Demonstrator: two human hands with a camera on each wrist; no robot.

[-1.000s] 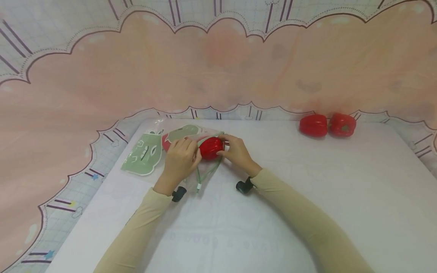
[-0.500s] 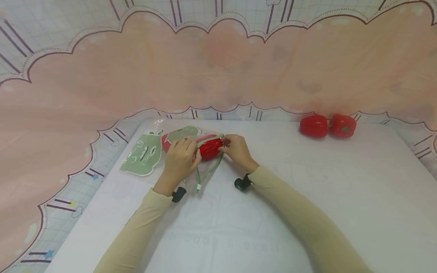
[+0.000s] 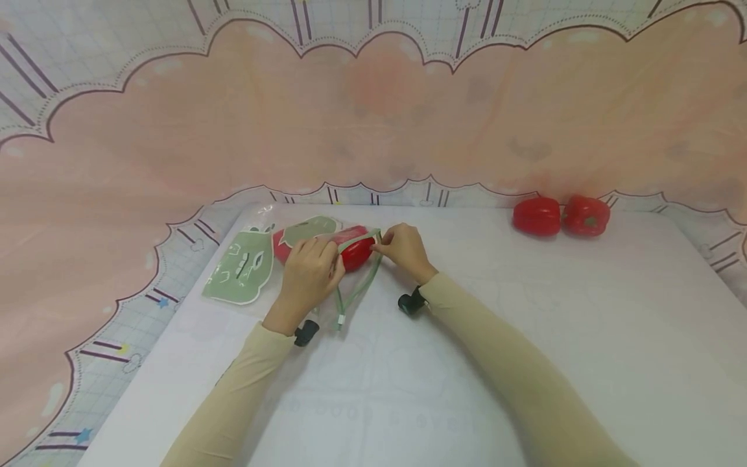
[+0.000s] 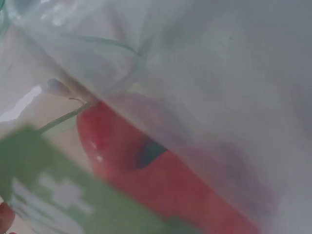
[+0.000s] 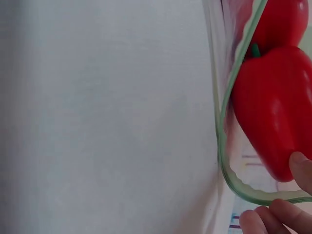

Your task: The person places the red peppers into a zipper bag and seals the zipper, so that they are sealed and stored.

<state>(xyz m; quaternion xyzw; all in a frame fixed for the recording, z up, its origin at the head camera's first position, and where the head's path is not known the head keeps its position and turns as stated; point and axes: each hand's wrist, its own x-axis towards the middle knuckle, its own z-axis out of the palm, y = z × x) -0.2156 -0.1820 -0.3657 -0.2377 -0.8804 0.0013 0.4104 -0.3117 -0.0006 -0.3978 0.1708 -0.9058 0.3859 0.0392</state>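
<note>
A clear zip bag (image 3: 244,267) with green print lies at the table's back left, its green rim (image 3: 357,287) hanging open toward me. A red pepper (image 3: 357,251) sits just inside the mouth, and a second red pepper (image 3: 283,245) lies deeper in. My left hand (image 3: 327,256) grips the near side of the bag's mouth. My right hand (image 3: 379,245) pinches the rim's far corner beside the pepper. The right wrist view has the pepper (image 5: 273,102) inside the green rim (image 5: 223,146), with my fingertips (image 5: 273,219) on the rim. In the left wrist view the pepper (image 4: 136,161) is seen through plastic.
Two more red peppers (image 3: 535,215) (image 3: 585,215) lie side by side at the back right of the white table (image 3: 525,337). A pink and grid-patterned cloth (image 3: 117,194) rises behind and to the left of the table.
The pepper at the bag's mouth has gone further left into the bag. My right hand has let go of it and now pinches the rim. The left hand has hardly moved.
</note>
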